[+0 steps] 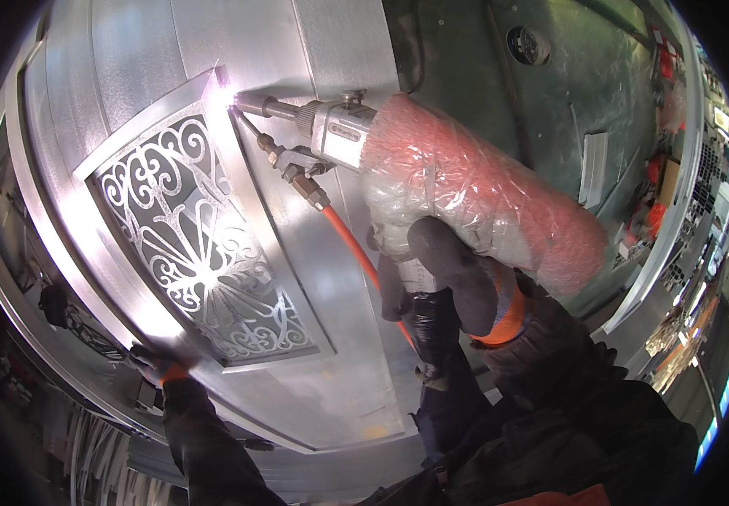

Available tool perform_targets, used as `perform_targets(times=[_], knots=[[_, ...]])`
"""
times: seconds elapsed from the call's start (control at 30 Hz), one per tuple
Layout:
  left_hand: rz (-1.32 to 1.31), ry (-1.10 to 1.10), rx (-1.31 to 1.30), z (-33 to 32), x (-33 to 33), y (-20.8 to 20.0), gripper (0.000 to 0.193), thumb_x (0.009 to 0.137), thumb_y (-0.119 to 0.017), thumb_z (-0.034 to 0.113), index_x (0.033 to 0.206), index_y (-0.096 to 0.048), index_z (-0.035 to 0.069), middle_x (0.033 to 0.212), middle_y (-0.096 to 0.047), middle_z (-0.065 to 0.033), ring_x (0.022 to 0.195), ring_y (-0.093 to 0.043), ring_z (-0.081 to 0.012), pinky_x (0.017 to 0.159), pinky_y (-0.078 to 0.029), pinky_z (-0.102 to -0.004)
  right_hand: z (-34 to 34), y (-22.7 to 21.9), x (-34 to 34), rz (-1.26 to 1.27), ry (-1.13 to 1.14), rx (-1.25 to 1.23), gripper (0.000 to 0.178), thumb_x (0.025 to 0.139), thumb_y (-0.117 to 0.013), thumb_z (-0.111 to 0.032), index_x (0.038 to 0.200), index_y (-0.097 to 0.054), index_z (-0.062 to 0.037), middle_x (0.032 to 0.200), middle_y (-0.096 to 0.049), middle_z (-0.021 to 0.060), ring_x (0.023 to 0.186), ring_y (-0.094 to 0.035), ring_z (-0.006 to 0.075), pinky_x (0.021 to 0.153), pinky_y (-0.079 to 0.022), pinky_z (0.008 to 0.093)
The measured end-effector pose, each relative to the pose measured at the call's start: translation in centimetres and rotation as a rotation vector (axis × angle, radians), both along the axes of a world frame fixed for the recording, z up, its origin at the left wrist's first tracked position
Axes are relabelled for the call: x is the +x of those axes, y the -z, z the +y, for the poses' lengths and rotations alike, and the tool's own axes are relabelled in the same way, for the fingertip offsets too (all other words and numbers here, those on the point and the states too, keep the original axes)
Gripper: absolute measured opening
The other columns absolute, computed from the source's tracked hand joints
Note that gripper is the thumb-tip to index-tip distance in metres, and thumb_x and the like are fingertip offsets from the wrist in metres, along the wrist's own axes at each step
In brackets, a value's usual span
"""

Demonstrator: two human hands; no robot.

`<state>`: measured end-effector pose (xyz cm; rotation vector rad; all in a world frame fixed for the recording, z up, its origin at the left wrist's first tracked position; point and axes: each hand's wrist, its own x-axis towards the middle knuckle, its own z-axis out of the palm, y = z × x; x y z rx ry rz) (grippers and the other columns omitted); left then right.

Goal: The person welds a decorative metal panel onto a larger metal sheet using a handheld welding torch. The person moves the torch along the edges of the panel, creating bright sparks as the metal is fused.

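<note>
My right hand (457,266), in a dark glove with an orange cuff, is closed round the black-taped handle of a handheld welding gun (482,194). Clear plastic film wraps the gun's red and white body. Its metal nozzle points left, and a bright glare (223,94) burns at the tip, hiding the contact point. Below the nozzle, a thin wire-feed tube with an orange hose (352,240) reaches the same spot, the upper corner of a raised frame on a metal door panel (356,337). My gloved left hand (158,364) rests open at the panel's left edge, fingers partly in shadow.
Inside the raised frame is a scrollwork grille (204,253). A green table surface (482,84) with a round hole lies beyond the panel. A pale metal strip (594,169) sits there, with clutter and red items (658,215) at the far right. Metal lengths (103,460) stand lower left.
</note>
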<state>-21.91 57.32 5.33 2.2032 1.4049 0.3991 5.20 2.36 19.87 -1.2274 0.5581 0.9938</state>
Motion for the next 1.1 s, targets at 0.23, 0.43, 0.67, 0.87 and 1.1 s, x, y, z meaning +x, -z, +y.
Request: perform_targets(times=[0.23,0.43,0.67,0.87,1.1], knots=[[0.192,0.154,0.107,2.3,-1.7,0.7,0.054,0.105,-0.041,0.050,0.118,-0.058,0.000,0.108,-0.062,-0.0210,0.096,-0.057,-0.0338,0.086,-0.044,-0.0433,-0.2,-0.3,0.0,-0.025,-0.013,0.028,0.046,0.100,-0.056,-0.041,0.073,-0.065,-0.0049,0.065,-0.061,0.0039,0.060,-0.057,0.0138,0.059,-0.046,0.0318],[0.225,0.199,0.149,2.0,-1.0,0.6,0.050,0.107,-0.035,0.044,0.121,-0.057,0.002,0.113,-0.060,-0.0219,0.106,-0.056,-0.0380,0.089,-0.044,-0.0442,-0.3,-0.4,-0.2,-0.020,-0.031,0.034,0.039,0.100,-0.055,-0.033,0.076,-0.065,-0.0042,0.066,-0.061,0.0047,0.060,-0.058,0.0143,0.058,-0.047,0.0315],[0.060,0.076,0.090,1.1,-0.7,1.0,0.046,0.104,-0.047,0.048,0.116,-0.062,0.006,0.098,-0.061,-0.0106,0.088,-0.056,-0.0234,0.080,-0.045,-0.0404,-0.8,-0.2,-1.0,0.004,-0.049,0.040,0.036,0.100,-0.057,-0.032,0.080,-0.066,-0.0035,0.066,-0.060,0.0044,0.061,-0.057,0.0138,0.056,-0.047,0.0297],[-0.042,0.001,-0.030,0.6,-0.3,1.3,0.049,0.104,-0.047,0.050,0.114,-0.062,0.005,0.099,-0.062,-0.0133,0.089,-0.055,-0.0248,0.082,-0.045,-0.0424,-2.0,0.7,-3.9,-0.176,0.126,0.184,0.043,0.098,-0.051,-0.031,0.122,-0.052,0.0042,0.085,-0.064,0.0137,0.064,-0.064,0.0197,0.058,-0.051,0.0299],[0.009,-0.016,0.034,-0.5,0.4,-0.4,0.054,0.104,-0.043,0.053,0.115,-0.060,0.003,0.104,-0.063,-0.0181,0.092,-0.056,-0.0288,0.083,-0.044,-0.0438,-2.1,-1.2,-0.9,-0.080,0.098,0.097,0.065,0.097,-0.049,-0.045,0.131,-0.048,0.0097,0.073,-0.065,0.0123,0.058,-0.063,0.0170,0.054,-0.049,0.0274]])
